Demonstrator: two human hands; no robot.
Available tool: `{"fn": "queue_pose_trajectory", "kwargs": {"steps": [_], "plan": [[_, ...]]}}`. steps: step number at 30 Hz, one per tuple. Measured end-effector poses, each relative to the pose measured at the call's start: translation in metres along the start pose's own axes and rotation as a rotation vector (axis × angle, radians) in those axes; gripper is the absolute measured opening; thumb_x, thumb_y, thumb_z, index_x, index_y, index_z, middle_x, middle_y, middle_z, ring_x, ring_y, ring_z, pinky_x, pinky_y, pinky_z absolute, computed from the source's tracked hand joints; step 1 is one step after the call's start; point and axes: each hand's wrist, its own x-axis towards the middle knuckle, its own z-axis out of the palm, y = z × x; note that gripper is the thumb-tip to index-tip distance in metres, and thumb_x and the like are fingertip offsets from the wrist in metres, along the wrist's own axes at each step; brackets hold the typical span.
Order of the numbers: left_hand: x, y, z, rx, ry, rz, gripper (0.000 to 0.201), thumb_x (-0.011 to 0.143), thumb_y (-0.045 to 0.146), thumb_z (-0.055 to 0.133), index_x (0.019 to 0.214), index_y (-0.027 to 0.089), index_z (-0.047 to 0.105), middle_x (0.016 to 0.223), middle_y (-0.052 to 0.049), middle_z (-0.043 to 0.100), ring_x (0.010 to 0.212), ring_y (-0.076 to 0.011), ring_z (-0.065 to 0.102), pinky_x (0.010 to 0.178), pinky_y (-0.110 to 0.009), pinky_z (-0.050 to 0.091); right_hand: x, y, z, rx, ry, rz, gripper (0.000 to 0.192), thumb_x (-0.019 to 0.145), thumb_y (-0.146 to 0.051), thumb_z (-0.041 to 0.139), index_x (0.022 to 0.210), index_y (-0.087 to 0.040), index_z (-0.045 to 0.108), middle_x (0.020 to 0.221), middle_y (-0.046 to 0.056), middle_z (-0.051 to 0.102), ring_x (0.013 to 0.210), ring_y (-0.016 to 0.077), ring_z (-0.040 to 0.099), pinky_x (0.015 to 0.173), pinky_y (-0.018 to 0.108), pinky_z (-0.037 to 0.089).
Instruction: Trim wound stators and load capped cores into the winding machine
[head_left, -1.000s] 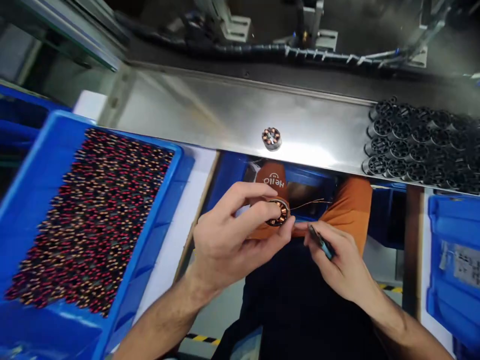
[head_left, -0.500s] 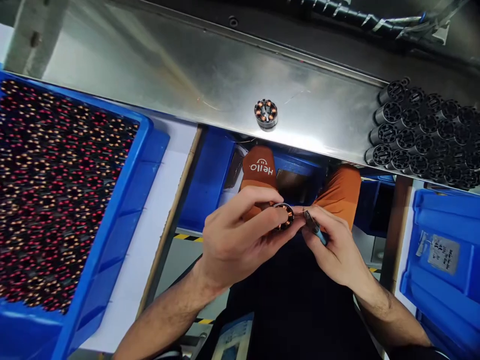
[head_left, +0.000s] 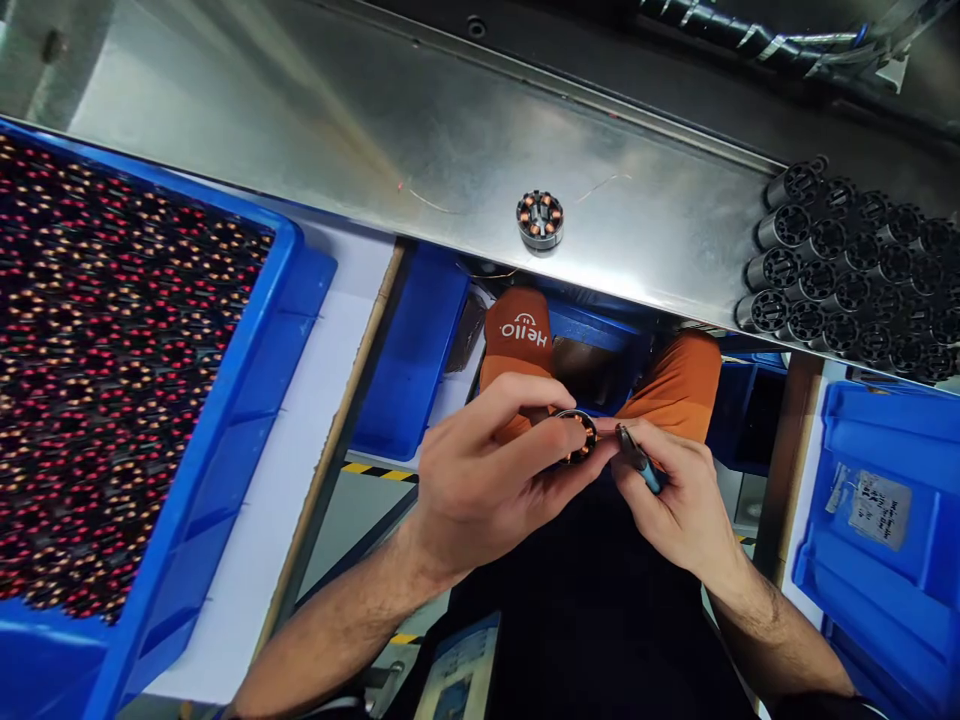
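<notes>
Over the lap, below the steel tabletop [head_left: 420, 130] edge, the left hand [head_left: 480, 480] held a small copper-wound stator [head_left: 579, 436] in a closed fingertip grip. The right hand [head_left: 675, 500] gripped a blue-handled tool [head_left: 639, 459], its tip at the stator. A second stator [head_left: 540, 219] stood on the tabletop.

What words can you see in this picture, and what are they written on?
"Hello", seen upside down, in white under a small smiley mark on the orange slipper.
White label on the blue bin at the right: printed lines, too small and blurred to read.
Printed sheet at the bottom edge: too blurred to read.
No text shows on the wound coil part in the left hand or the tool in the right hand.
</notes>
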Motion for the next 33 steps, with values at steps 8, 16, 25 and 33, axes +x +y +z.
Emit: {"fn": "queue_pose_trajectory", "kwargs": {"steps": [8, 16, 25, 33], "plan": [[-0.008, -0.004, 0.003, -0.052, -0.02, -0.05, 0.029, 0.099, 0.028, 0.097, 0.107, 0.026, 0.069, 0.098, 0.0, 0.081, 0.083, -0.0168, 0.083, 0.07, -0.028, 0.068, 0.005, 0.013, -0.011, 0.178, -0.034, 0.198, 0.026, 0.115, -0.035, 0.074, 0.133, -0.025, 0.089, 0.077, -0.002, 0.074, 0.065, 0.0141, 0.068, 0.066, 0.025, 0.058], [-0.011, -0.004, -0.004, -0.423, -0.325, -0.071, 0.019, 0.104, 0.025, 0.094, 0.114, 0.026, 0.078, 0.114, 0.0, 0.089, 0.091, -0.0146, 0.089, 0.077, -0.024, 0.072, 0.014, 0.017, -0.017, 0.642, -0.277, 0.314, 0.031, 0.096, -0.045, 0.101, 0.108, -0.021, 0.086, 0.085, 0.0, 0.079, 0.071, 0.0142, 0.07, 0.065, 0.024, 0.06], [-0.006, -0.049, -0.024, -0.244, 0.316, -0.426, 0.023, 0.089, 0.016, 0.102, 0.103, 0.025, 0.088, 0.083, 0.01, 0.085, 0.065, -0.0113, 0.082, 0.056, -0.022, 0.068, -0.004, 0.023, -0.019, 0.501, 0.087, 0.154, 0.032, 0.09, -0.041, 0.107, 0.102, -0.027, 0.082, 0.106, 0.004, 0.083, 0.091, 0.0209, 0.078, 0.079, 0.033, 0.066], [-0.008, 0.012, 0.028, -1.011, -0.225, -0.703, 0.043, 0.083, 0.023, 0.108, 0.12, 0.02, 0.086, 0.102, -0.005, 0.093, 0.081, -0.022, 0.091, 0.076, -0.027, 0.078, -0.002, 0.013, 0.001, 0.23, 0.308, -0.046, 0.029, 0.089, -0.036, 0.108, 0.095, -0.029, 0.08, 0.118, 0.006, 0.081, 0.087, 0.0209, 0.077, 0.082, 0.04, 0.069]]}}
